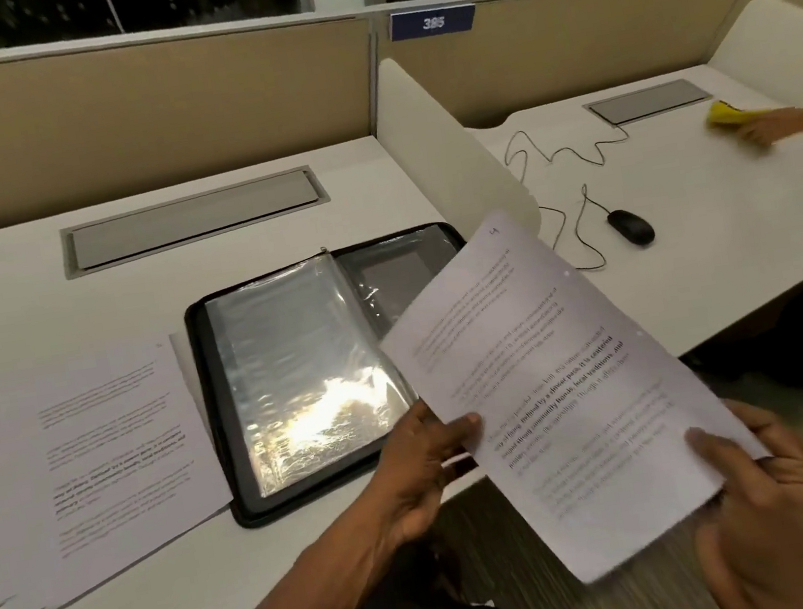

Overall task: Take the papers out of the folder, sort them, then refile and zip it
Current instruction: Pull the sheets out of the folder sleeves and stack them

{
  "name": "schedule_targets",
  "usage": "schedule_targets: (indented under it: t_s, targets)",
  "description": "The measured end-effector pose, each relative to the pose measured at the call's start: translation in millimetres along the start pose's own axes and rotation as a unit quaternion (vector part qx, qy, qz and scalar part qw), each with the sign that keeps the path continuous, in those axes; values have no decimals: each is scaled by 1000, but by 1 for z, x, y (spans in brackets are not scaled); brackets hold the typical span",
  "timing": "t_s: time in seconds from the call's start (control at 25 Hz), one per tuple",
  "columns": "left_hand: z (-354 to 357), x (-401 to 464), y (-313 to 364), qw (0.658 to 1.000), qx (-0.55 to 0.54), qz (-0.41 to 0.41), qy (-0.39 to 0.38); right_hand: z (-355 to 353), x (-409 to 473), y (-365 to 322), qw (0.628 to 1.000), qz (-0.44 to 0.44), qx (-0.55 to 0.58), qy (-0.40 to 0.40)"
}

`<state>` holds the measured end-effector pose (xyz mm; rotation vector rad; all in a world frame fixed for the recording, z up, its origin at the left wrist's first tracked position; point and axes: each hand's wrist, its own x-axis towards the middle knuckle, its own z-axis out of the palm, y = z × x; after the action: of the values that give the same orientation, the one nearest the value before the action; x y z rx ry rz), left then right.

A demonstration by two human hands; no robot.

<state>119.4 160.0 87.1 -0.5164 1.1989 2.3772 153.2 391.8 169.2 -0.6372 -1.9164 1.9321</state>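
Papers are the matter here: a white printed sheet (550,386), or perhaps a thin sheaf of them, is held up in the air over the front edge of the white desk (25,285), just right of the black zip-around folder (336,365). Both hands are clamped on it. The left hand (422,466) pinches its left edge with the thumb on the printed face, and the right hand (759,476) grips its lower right corner, thumb likewise on top. The hands are well apart, one at each side of the sheet.

The folder lies open and flat on the desk, its clear plastic sleeves (305,369) glossy and, as far as the glare allows, without paper in them. To its left a fanned stack of white printed pages (101,460) rests on the desk, its right edge just beside or slightly under the folder; which, I cannot tell.

By my reading the emptying is done or nearly so and the sorting is in hand: a small handwritten mark at the held sheet's top corner looks like a page number, though too blurred to read surely. The next move would call for checking that mark against the stack and laying the sheet in its proper place there. Refiling into the sleeves and zipping are not yet begun.
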Motion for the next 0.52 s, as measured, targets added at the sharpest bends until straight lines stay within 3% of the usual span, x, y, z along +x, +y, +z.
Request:
schedule_targets:
  t_s: [0.12, 0.28, 0.4, 0.52]
  targets:
    - [-37, -21, 32, 996, -49, 64, 32, 47, -17, 10, 994, 72, 36, -73]
    - [-91, -54, 56, 982, 3, 140, 126, 109, -44, 37, 979, 135, 44, -148]
    - [-146, -76, 69, 938, 97, 214, 254, 153, -68, 59, 961, 147, 18, -236]
    - [-210, -98, 78, 898, 159, 222, 345, 196, -96, 83, 931, 143, -34, -333]
